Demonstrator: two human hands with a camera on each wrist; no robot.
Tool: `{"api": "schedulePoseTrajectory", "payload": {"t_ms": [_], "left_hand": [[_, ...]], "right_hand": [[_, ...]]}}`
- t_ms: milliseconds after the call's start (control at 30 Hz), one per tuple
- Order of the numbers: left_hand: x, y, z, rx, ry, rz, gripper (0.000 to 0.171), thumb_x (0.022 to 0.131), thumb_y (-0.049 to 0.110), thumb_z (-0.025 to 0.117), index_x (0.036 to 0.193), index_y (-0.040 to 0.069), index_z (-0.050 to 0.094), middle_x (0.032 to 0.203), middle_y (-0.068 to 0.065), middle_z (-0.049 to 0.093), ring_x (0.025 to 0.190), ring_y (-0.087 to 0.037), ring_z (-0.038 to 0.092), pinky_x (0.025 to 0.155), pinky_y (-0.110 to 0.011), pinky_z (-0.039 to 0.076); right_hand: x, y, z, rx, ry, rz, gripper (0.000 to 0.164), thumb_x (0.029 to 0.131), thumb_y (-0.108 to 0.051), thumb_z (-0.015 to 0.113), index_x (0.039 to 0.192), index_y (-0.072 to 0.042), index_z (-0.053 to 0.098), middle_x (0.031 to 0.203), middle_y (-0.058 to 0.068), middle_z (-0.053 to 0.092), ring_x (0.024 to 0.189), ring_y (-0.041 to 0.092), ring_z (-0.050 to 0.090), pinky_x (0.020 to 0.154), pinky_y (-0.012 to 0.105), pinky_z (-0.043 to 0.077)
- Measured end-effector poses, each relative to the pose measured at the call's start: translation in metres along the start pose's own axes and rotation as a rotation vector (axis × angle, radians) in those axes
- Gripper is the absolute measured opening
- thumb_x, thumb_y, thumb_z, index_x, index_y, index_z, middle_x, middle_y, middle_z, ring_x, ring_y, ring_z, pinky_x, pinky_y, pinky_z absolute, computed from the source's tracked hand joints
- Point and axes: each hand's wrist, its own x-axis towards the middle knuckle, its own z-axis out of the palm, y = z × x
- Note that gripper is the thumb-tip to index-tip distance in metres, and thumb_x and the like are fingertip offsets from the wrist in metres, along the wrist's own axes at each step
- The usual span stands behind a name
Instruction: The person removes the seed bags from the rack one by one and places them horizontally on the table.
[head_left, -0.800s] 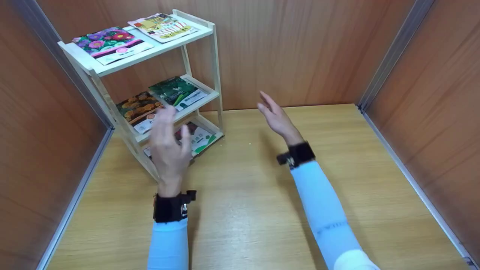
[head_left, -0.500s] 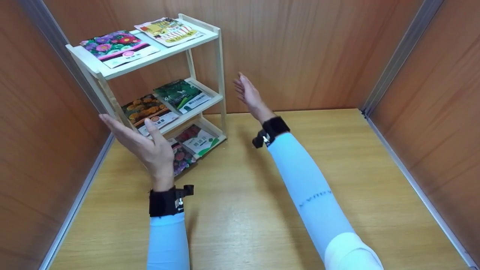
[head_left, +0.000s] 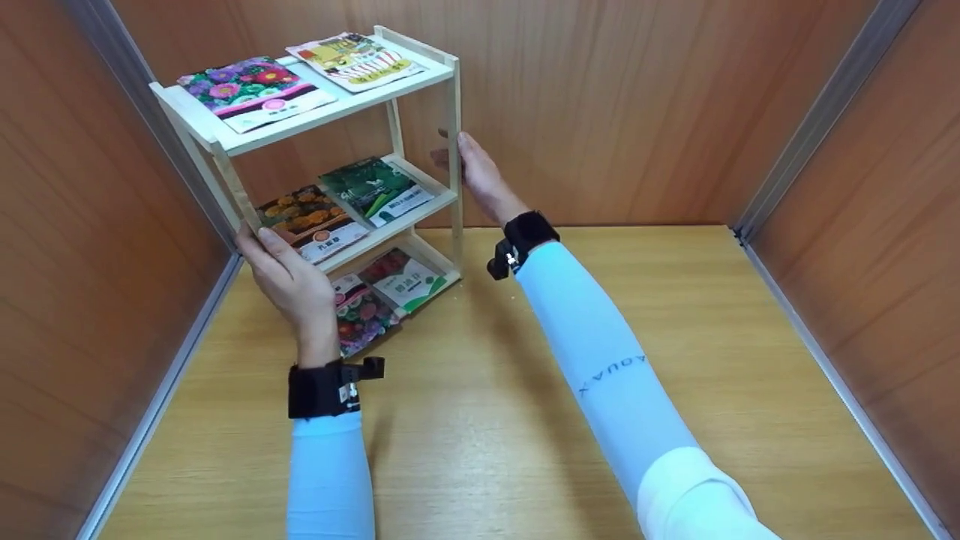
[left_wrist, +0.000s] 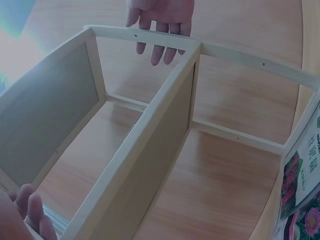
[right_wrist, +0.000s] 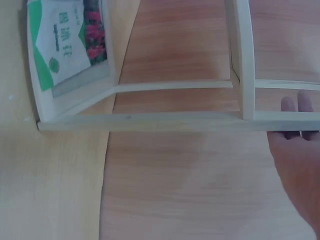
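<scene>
A small three-tier wooden shelf (head_left: 341,112) stands at the back left with flat picture packets on every tier. My left hand (head_left: 289,281) is at its left front post, thumb on the near side and fingers around the outer side; some curled fingers show at the lower left of the left wrist view. At the right front post (head_left: 455,180), my right hand (head_left: 480,172) has its palm outside and fairly straight fingers reaching behind the wood. The right wrist view shows those fingertips beyond the post (right_wrist: 175,121). A flower packet (head_left: 251,94) and a yellow packet (head_left: 356,64) lie on top.
The middle tier bears an orange-flower packet (head_left: 311,217) and a green packet (head_left: 375,187). Below lie a white-and-green packet (head_left: 409,277) and a purple-flower packet (head_left: 364,315). Wooden walls (head_left: 600,112) enclose the tabletop (head_left: 600,300) at the back and sides.
Both hands have come to the shelf's front posts. My right hand has moved left and up; my left hand has swung left, opened, then closed in on the post.
</scene>
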Motion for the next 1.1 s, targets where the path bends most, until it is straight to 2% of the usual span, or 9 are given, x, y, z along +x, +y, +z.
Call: {"api": "schedulePoseTrajectory", "payload": {"t_ms": [100, 233, 367, 433, 567, 700, 933, 1033, 1100], "left_hand": [[0.001, 0.002, 0.001, 0.025, 0.017, 0.006, 0.035, 0.114, 0.021, 0.031, 0.139, 0.001, 0.046, 0.083, -0.004, 0.041, 0.07, -0.013, 0.035, 0.068, -0.024, 0.027], [0.0, 0.01, 0.0, 0.053, 0.039, -0.012, 0.033, 0.114, 0.018, 0.031, 0.133, -0.004, 0.047, 0.081, 0.002, 0.034, 0.068, -0.01, 0.03, 0.068, -0.024, 0.024], [0.004, 0.008, 0.001, 0.071, 0.041, 0.006, 0.031, 0.114, 0.018, 0.032, 0.129, -0.004, 0.048, 0.081, 0.002, 0.036, 0.067, -0.011, 0.031, 0.066, -0.024, 0.024], [0.006, -0.002, 0.001, 0.086, 0.042, 0.029, 0.031, 0.114, 0.019, 0.032, 0.128, -0.002, 0.048, 0.079, 0.002, 0.036, 0.065, -0.013, 0.031, 0.064, -0.025, 0.025], [0.005, -0.004, 0.0, 0.101, 0.037, 0.028, 0.029, 0.114, 0.021, 0.032, 0.126, 0.001, 0.049, 0.078, 0.002, 0.035, 0.063, -0.014, 0.031, 0.062, -0.026, 0.025], [0.004, -0.004, -0.002, 0.117, 0.044, 0.022, 0.029, 0.114, 0.024, 0.031, 0.125, 0.002, 0.048, 0.079, 0.0, 0.035, 0.066, -0.013, 0.032, 0.064, -0.025, 0.026], [0.002, -0.002, -0.004, 0.162, 0.06, 0.033, 0.028, 0.114, 0.021, 0.031, 0.123, 0.0, 0.047, 0.081, 0.0, 0.034, 0.069, -0.014, 0.033, 0.066, -0.025, 0.025], [0.004, -0.002, -0.003, 0.176, 0.052, 0.048, 0.029, 0.114, 0.021, 0.032, 0.123, -0.002, 0.048, 0.079, 0.0, 0.032, 0.068, -0.015, 0.03, 0.065, -0.026, 0.023], [0.007, -0.002, -0.002, 0.179, 0.043, 0.052, 0.028, 0.114, 0.021, 0.032, 0.12, -0.001, 0.047, 0.079, 0.001, 0.032, 0.068, -0.015, 0.03, 0.066, -0.026, 0.023]], "right_hand": [[0.003, 0.002, 0.002, -0.012, 0.002, -0.019, 0.051, 0.113, -0.045, 0.027, 0.147, -0.014, 0.049, 0.127, 0.015, 0.058, 0.126, 0.029, 0.055, 0.113, 0.045, 0.04], [0.006, 0.008, 0.006, 0.0, 0.001, -0.04, 0.053, 0.112, -0.046, 0.025, 0.134, -0.005, 0.05, 0.114, 0.015, 0.051, 0.11, 0.027, 0.053, 0.102, 0.043, 0.044], [0.011, 0.012, 0.01, 0.024, 0.033, -0.083, 0.049, 0.111, -0.047, 0.026, 0.119, -0.006, 0.051, 0.101, 0.009, 0.046, 0.096, 0.02, 0.05, 0.091, 0.037, 0.043], [0.013, 0.015, 0.011, 0.042, 0.054, -0.104, 0.045, 0.112, -0.046, 0.026, 0.111, -0.009, 0.051, 0.093, 0.006, 0.044, 0.091, 0.019, 0.048, 0.083, 0.031, 0.041], [0.014, 0.022, 0.013, 0.054, 0.076, -0.135, 0.042, 0.113, -0.043, 0.024, 0.099, -0.011, 0.049, 0.083, 0.003, 0.041, 0.082, 0.018, 0.046, 0.075, 0.026, 0.037], [0.016, 0.028, 0.014, 0.058, 0.055, -0.147, 0.043, 0.113, -0.041, 0.022, 0.095, -0.011, 0.047, 0.079, 0.003, 0.039, 0.077, 0.019, 0.044, 0.074, 0.029, 0.035], [0.018, 0.033, 0.014, 0.086, 0.009, -0.143, 0.045, 0.113, -0.04, 0.023, 0.099, -0.005, 0.048, 0.08, 0.007, 0.039, 0.076, 0.021, 0.045, 0.075, 0.033, 0.036], [0.018, 0.03, 0.01, 0.091, 0.007, -0.155, 0.045, 0.114, -0.039, 0.023, 0.098, -0.005, 0.048, 0.078, 0.006, 0.039, 0.073, 0.023, 0.042, 0.07, 0.03, 0.034], [0.017, 0.029, 0.008, 0.108, 0.003, -0.154, 0.045, 0.114, -0.04, 0.022, 0.093, -0.008, 0.047, 0.073, 0.003, 0.037, 0.066, 0.02, 0.038, 0.061, 0.026, 0.031]]}}
